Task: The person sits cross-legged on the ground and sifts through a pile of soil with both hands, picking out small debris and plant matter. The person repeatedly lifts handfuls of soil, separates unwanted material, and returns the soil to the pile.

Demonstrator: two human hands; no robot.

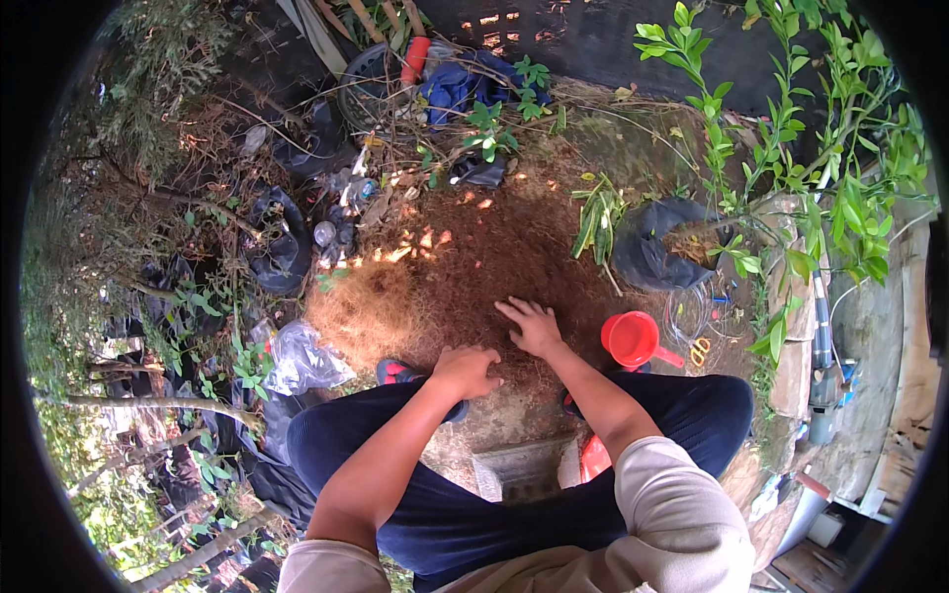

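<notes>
Before me spreads a mat of dark brown fibre, perhaps coir [504, 244], over the ground. My right hand [535, 330] lies palm down on its near part, fingers spread, with nothing visible in it. Closer to my body, my left hand [467, 372] is bent above the near edge of the fibre. Its fingers are curled and partly hidden, so I cannot see whether they hold strands. A lighter, fluffy heap of tan fibre [371, 307] sits left of the mat, in sunlight.
Right of my hands are a red plastic dipper [636, 339], yellow-handled scissors [698, 352] and coiled clear line [682, 315]. Behind them stands a leafy plant in a black grow bag [652, 244]. A clear plastic bag [304, 359] lies left. Farther off is a dark plastic basket [365, 93].
</notes>
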